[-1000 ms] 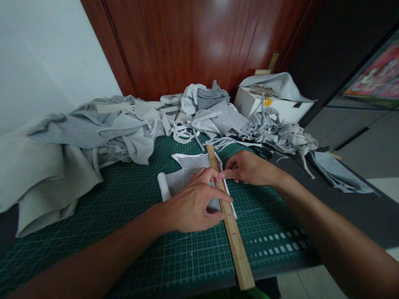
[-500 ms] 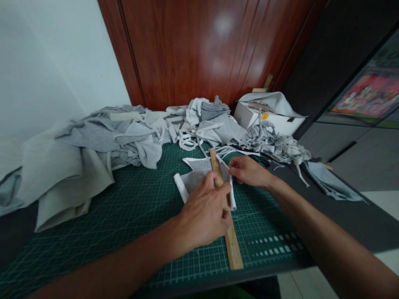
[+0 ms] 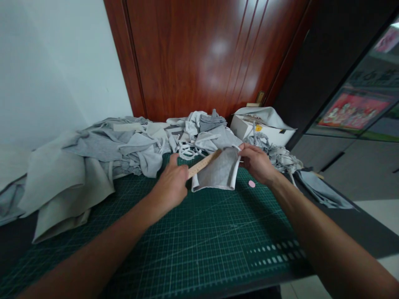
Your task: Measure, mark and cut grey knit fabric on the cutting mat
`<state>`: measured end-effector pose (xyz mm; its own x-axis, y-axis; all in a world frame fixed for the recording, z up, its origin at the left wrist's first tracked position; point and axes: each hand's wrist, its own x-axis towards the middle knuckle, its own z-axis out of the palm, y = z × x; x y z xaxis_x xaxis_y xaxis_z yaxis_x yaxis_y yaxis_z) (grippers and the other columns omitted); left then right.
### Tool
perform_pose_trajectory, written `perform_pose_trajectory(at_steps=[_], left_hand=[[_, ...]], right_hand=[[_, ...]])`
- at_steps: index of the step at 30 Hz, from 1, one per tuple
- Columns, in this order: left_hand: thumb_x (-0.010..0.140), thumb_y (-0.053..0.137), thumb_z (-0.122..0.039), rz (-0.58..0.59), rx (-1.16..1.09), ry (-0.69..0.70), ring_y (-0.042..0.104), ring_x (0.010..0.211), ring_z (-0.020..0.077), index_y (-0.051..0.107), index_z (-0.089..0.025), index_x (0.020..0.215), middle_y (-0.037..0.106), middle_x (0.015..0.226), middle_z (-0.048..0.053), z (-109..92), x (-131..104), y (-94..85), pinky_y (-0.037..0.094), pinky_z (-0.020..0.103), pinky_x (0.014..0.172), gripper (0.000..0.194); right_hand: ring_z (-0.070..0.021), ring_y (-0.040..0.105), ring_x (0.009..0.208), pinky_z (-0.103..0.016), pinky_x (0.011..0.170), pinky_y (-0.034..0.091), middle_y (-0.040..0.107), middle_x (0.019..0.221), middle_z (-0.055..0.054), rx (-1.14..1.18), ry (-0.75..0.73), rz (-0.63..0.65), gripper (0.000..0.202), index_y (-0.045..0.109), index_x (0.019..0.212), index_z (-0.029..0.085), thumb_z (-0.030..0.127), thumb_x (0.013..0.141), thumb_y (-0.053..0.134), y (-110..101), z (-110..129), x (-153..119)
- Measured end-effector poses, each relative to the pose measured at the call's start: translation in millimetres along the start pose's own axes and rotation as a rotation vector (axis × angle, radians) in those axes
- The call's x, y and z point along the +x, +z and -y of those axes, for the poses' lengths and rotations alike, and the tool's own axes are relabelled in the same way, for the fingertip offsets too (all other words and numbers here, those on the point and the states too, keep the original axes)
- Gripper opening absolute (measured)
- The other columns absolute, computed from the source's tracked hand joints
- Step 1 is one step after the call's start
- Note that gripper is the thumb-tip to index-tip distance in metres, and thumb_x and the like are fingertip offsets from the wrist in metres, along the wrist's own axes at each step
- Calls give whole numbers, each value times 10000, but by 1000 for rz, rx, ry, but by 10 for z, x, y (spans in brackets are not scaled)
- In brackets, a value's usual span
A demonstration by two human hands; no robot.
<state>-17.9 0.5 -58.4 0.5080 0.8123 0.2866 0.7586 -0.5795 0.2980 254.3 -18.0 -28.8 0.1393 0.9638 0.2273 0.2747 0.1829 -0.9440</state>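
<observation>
My left hand is wrapped round one end of a wooden ruler, which slants up to the right, its far end against a small piece of grey fabric. That fabric has white edges and is lifted, its lower edge hanging toward me. My right hand pinches its upper right corner, fingers closed. Below the right hand, a pink oval piece lies on the green cutting mat.
Heaps of grey and white cloth lie along the back and left. A coil of white cord sits behind the fabric. At the back right stands a white box, with tangled grey strips in front. Folded grey cloth lies farther right.
The ruler, earlier flat on the fabric under my left hand, is now raised and turned leftward in that hand. My right hand has lifted the fabric, and the pink oval has come into view.
</observation>
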Motion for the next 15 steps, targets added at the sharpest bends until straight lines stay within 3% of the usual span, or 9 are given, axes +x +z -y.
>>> perform_pose_trajectory(at_steps=[1,3,6,9,12,15], left_hand=[[706,544,24,-2,38,-33,540,1361,413,626,-147,857,454,1390,207,87,61,-35,537,533,1067,242],[786,588,-77,-132,80,-86,504,1384,441,647,-134,1030,498,1386,226,186,160,-76,471,601,1115,257],[881,673,-387,-255,-201,-151,481,1416,419,524,-133,1366,521,1471,226,160,241,-70,394,638,1169,567],[876,696,-553,-116,-794,-100,553,1383,351,503,-188,1425,579,1494,168,34,244,-27,447,572,1153,686],[847,767,-436,104,-1284,27,658,1272,310,631,-206,1305,709,1351,112,-67,201,6,491,520,1136,530],[820,808,-306,120,-1560,-113,741,1106,293,717,-176,1164,790,1151,95,-103,160,10,554,483,1072,379]], right_hand=[[-198,508,662,-350,685,508,482,692,9,29,-5,10,190,429,738,263,388,679,560,-26,45,20],[-210,499,652,-367,688,500,475,675,-4,69,-15,43,185,433,724,261,380,650,554,-61,140,76],[-242,528,679,-409,726,506,520,684,-35,90,-36,107,195,450,721,259,400,642,560,-50,290,191],[-263,569,720,-439,763,524,568,716,-54,65,-70,165,193,469,728,258,434,678,531,65,411,309],[-268,616,759,-443,776,547,606,742,-59,-8,-106,184,197,508,782,252,443,770,460,254,443,423],[-265,665,789,-425,765,571,681,798,-82,-140,-120,176,288,578,876,228,456,907,404,335,377,570]])
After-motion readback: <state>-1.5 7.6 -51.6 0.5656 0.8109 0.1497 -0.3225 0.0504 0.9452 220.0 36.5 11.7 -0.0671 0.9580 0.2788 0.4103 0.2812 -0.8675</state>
